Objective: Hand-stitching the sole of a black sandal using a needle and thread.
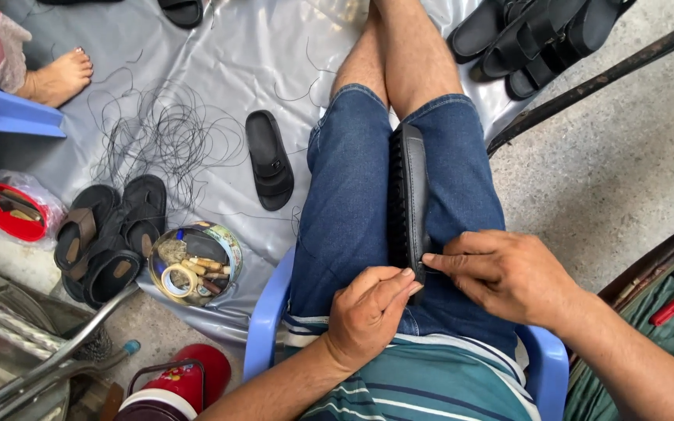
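1. Looking down from the head camera: a person sits on a blue plastic chair (pixel 263 327), knees together, in denim shorts and a striped shirt.
2. A black sandal (pixel 408 195) stands on its edge, wedged between the thighs, its ridged sole facing left.
3. The left hand (pixel 368 316) is curled, thumb and fingers pressed together in a pinch at the near end of the sandal.
4. The right hand (pixel 509 277) comes in from the other side, its thumb and forefinger pinching that same near end; the fingertips of both hands nearly meet there.
5. Whether anything thin sits between the fingers, I cannot tell.
6. On the grey sheet (pixel 228 62) to the left lies a single black slide (pixel 269 160), well apart from the lap.
7. Beside it, a loose tangle of black thread (pixel 161 132) spreads over the sheet.
8. Nearer the chair, a round tin (pixel 194 263) holds a roll of tape and small bits.
9. Just left of the tin, a pile of dark sandals (pixel 111 234) overlaps.
10. More black sandals (pixel 536 39) are stacked at the top right, by the edge of the sheet.
11. Top left, another person's bare foot (pixel 60 78) rests on the sheet.
12. A red-lidded tub (pixel 11 212) in a clear bag sits at the far left.
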